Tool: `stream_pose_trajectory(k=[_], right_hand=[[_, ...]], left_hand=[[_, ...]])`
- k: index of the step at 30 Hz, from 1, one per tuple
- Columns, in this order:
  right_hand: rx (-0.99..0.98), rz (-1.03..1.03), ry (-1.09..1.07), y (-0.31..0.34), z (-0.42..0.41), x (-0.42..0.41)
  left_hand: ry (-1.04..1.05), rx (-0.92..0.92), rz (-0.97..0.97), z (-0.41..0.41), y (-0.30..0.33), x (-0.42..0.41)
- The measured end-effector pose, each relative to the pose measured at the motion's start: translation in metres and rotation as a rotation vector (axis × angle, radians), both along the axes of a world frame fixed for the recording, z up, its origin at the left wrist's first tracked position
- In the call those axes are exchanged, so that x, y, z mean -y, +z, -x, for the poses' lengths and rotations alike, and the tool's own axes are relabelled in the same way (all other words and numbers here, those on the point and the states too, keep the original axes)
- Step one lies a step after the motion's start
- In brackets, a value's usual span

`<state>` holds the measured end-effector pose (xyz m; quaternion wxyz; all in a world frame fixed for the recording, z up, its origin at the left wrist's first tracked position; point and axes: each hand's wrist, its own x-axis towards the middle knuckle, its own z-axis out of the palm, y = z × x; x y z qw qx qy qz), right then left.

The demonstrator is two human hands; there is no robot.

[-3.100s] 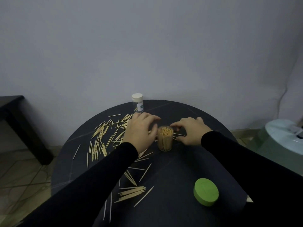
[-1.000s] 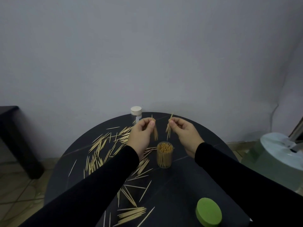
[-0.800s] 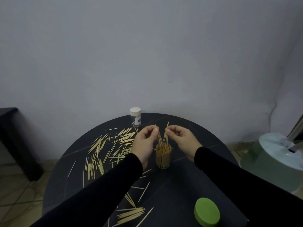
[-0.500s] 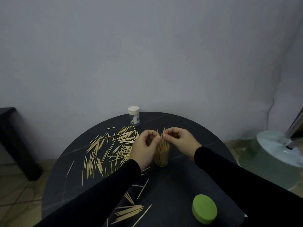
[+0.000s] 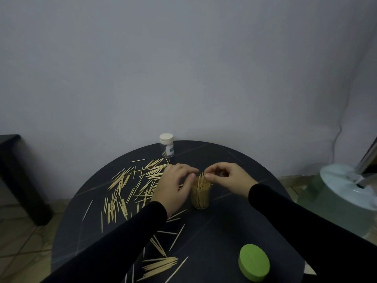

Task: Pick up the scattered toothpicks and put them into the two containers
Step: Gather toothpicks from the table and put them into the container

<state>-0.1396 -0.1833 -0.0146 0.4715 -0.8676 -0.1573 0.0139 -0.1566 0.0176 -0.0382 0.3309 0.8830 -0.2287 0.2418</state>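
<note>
A clear toothpick container [image 5: 201, 198], packed with toothpicks, stands upright in the middle of the round black table [image 5: 234, 221]. My left hand [image 5: 175, 186] and my right hand [image 5: 228, 177] meet over its mouth. Each hand's curled fingertips pinch the tuft of toothpicks [image 5: 202, 177] sticking up out of it. A second container [image 5: 166, 145], small and clear with a white lid, stands at the table's far edge. Scattered toothpicks [image 5: 126, 186] lie to the left, partly hidden by my left arm, and another bunch of loose toothpicks [image 5: 161, 266] lies near the front.
A green round lid [image 5: 254, 264] lies at the front right of the table. A dark side table [image 5: 12, 160] stands on the left, and a pale round floor appliance base [image 5: 346, 186] sits on the right. A plain wall rises right behind the table.
Both hands have come down from above the container, each holding a pinch of toothpicks, and now hold them in its mouth. The container has not moved.
</note>
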Motion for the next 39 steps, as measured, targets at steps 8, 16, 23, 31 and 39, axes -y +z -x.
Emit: stream_pose_trajectory(k=[8,16,23,31,39], right_hand=[[-0.043,0.06,0.102,-0.001,-0.001,0.013],[-0.057,0.196,0.175,0.0,-0.002,0.007],[-0.057,0.214,0.156,-0.004,-0.008,0.007],[-0.037,0.224,0.164,-0.003,-0.006,0.006],[-0.039,0.213,0.168,-0.001,-0.005,0.006]], left_hand=[[-0.115,0.243,-0.384,0.003,0.01,-0.002],[-0.124,0.162,-0.333,0.003,0.007,0.001],[-0.146,-0.048,-0.331,0.002,0.009,-0.012],[-0.166,0.02,-0.341,0.0,0.01,-0.011],[-0.111,0.106,-0.639,0.0,0.023,-0.004]])
